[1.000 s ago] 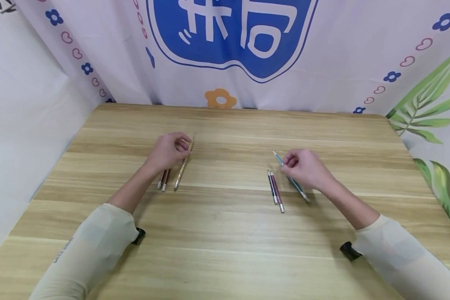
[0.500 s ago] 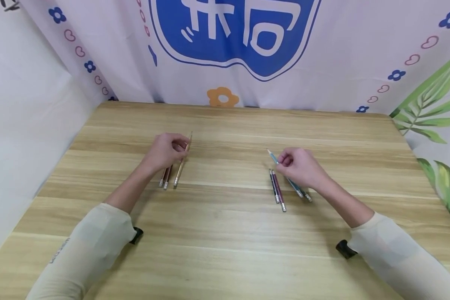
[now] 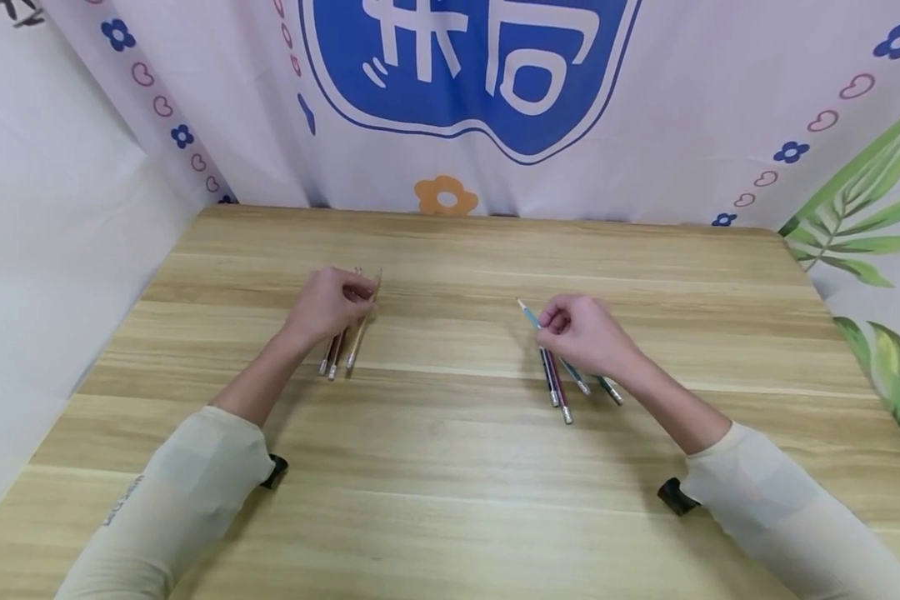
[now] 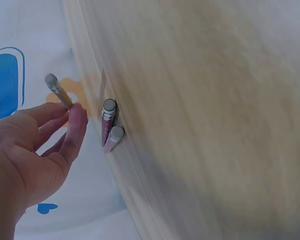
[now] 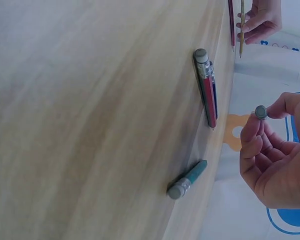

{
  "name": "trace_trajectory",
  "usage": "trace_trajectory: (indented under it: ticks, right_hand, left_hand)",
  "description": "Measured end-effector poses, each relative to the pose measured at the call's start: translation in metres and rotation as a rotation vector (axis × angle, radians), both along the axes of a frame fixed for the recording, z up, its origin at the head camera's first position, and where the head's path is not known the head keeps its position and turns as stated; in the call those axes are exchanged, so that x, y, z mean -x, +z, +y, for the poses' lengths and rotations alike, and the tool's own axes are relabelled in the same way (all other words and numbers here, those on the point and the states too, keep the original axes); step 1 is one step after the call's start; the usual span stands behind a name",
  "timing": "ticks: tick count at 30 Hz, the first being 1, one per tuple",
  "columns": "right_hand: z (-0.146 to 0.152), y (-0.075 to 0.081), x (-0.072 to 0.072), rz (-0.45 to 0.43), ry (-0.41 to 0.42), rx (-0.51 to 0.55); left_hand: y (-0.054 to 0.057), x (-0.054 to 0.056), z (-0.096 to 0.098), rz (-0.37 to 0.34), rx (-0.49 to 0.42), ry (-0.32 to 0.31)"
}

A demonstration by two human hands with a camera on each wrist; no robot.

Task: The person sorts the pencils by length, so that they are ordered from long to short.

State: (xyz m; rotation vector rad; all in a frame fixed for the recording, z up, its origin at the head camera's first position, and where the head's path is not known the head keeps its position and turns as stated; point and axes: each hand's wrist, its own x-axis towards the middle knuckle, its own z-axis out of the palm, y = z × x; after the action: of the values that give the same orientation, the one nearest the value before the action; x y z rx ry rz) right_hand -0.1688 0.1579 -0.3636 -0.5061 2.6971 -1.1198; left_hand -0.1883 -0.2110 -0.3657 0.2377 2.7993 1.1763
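Observation:
My left hand pinches a yellow pencil between thumb and fingers, its eraser end toward me. Beside and partly beneath that hand lie two dark red pencils; the left wrist view shows their eraser ends, one a dark red pencil. A light blue pencil is pinched by my right hand, tilted with its point to the far left. Below it on the table are a purple-red pencil and a dark pencil, side by side. A teal pencil lies right of them, partly hidden by the hand.
The wooden table runs back to a white printed cloth hanging along its far edge. More white cloth hangs at the left side. A black wrist camera sits under the right sleeve.
My right hand has moved left with the light blue pencil, toward the purple-red and dark pair, uncovering the teal pencil's end. The left hand, with the yellow pencil, has shifted slightly left.

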Motion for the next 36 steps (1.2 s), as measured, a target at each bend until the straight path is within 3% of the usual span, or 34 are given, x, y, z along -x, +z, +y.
trace_trajectory:
  ticks: [10,19,28,36]
  right_hand:
    - [-0.005,0.002,0.001,0.003,0.011,0.005]
    - [-0.015,0.002,0.003,-0.031,0.013,0.038]
    - [-0.024,0.001,0.006,-0.004,0.039,0.077]
    - [-0.027,0.001,0.006,-0.036,0.042,0.095]
  left_hand:
    - [-0.005,0.003,-0.005,-0.102,-0.101,0.027]
    - [-0.005,0.004,-0.007,-0.149,-0.168,0.015]
    - [0.000,0.006,-0.007,-0.146,-0.047,-0.002]
    - [0.000,0.007,-0.007,-0.127,0.027,-0.017]
